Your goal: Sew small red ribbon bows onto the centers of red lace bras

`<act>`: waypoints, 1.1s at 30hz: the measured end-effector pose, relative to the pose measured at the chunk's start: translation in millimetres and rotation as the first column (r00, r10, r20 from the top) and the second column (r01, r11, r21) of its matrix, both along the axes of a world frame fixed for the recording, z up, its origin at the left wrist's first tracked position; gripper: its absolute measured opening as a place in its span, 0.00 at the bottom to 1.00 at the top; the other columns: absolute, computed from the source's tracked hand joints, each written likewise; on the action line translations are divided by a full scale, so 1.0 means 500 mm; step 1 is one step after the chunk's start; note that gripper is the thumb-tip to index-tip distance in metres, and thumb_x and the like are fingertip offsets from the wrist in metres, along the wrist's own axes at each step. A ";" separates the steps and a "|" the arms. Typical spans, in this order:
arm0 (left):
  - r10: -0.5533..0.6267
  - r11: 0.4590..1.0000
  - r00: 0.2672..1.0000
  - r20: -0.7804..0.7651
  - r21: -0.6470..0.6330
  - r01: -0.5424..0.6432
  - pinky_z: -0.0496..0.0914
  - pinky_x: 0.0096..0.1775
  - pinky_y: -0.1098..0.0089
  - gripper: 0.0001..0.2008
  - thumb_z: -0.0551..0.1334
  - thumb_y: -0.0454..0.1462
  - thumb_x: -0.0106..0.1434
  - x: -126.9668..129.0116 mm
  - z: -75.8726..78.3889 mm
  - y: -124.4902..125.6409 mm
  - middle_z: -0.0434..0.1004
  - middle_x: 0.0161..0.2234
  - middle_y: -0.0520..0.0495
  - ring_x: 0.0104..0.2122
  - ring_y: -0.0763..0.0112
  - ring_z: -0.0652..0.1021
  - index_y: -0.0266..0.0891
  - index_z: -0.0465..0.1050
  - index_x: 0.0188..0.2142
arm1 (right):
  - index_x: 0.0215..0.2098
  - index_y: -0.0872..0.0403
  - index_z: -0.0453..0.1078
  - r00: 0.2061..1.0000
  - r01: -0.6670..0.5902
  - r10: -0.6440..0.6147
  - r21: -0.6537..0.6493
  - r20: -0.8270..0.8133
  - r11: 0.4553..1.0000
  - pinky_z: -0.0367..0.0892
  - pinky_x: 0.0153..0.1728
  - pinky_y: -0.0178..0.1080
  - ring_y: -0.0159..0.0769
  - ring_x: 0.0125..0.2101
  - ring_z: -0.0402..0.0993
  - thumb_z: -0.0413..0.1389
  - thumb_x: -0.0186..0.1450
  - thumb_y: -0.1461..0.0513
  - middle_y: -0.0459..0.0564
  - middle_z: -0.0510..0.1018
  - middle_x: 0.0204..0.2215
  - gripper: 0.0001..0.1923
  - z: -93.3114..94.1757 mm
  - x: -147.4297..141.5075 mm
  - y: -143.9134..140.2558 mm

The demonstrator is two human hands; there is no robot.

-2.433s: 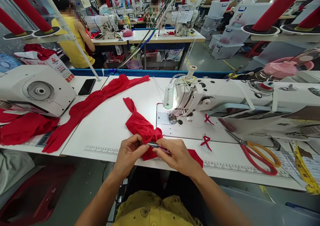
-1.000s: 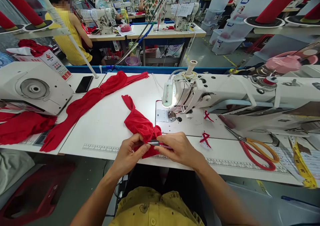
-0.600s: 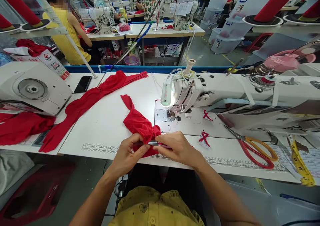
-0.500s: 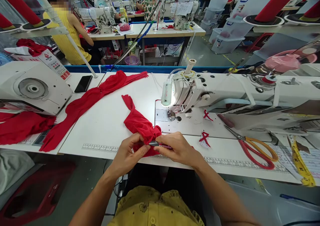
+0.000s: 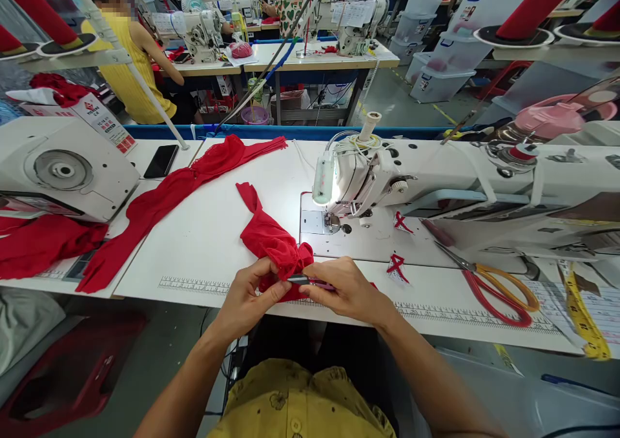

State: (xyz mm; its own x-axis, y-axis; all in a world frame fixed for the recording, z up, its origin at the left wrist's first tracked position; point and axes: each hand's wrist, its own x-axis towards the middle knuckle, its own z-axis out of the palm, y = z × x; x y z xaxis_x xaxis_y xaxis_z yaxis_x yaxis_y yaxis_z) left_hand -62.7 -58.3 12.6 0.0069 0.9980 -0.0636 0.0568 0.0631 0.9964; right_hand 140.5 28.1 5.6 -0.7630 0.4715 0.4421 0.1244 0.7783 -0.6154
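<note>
I see a red fabric piece [image 5: 271, 241] on a white table [image 5: 208, 231], a white sewing machine [image 5: 436, 186], scissors [image 5: 498, 289] with orange and red handles, a yellow tape measure [image 5: 584, 322], and a black phone [image 5: 161, 161].

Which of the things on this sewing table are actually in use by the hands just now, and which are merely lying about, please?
In use:
- left hand, pinching the red fabric piece
- right hand, holding a small snipping tool against it

Lying about:
- orange-handled scissors
- black phone
- long red garment
- yellow tape measure
</note>
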 end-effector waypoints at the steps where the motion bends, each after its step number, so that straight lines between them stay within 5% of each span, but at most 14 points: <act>1: 0.002 1.000 1.000 0.010 -0.002 -0.002 0.71 0.41 0.66 0.10 0.67 0.43 0.62 0.000 0.000 0.000 0.77 0.36 0.45 0.37 0.63 0.75 0.38 0.78 0.38 | 0.34 0.55 0.69 1.000 0.002 -0.002 -0.001 -0.004 1.000 0.51 0.24 0.33 0.27 0.21 0.56 0.53 0.72 0.57 0.40 0.63 0.20 0.11 0.000 -0.001 0.000; 33: -0.076 0.997 0.997 0.021 0.004 0.076 0.70 0.46 0.64 0.10 0.65 0.42 0.65 0.002 -0.012 0.005 0.75 0.37 0.45 0.44 0.60 0.75 0.37 0.77 0.40 | 0.30 0.54 0.66 0.997 -0.031 0.033 -0.030 0.063 0.999 0.48 0.25 0.33 0.26 0.21 0.52 0.53 0.72 0.58 0.39 0.59 0.20 0.13 0.007 0.012 0.004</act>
State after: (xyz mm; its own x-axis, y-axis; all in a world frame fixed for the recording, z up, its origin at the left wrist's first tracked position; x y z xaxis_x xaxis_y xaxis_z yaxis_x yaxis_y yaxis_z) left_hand -61.6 -55.6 6.5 0.0837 0.9947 -0.0592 0.0401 0.0560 0.9976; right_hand 146.4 29.8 9.2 -0.8042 0.4581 0.3788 0.1390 0.7645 -0.6295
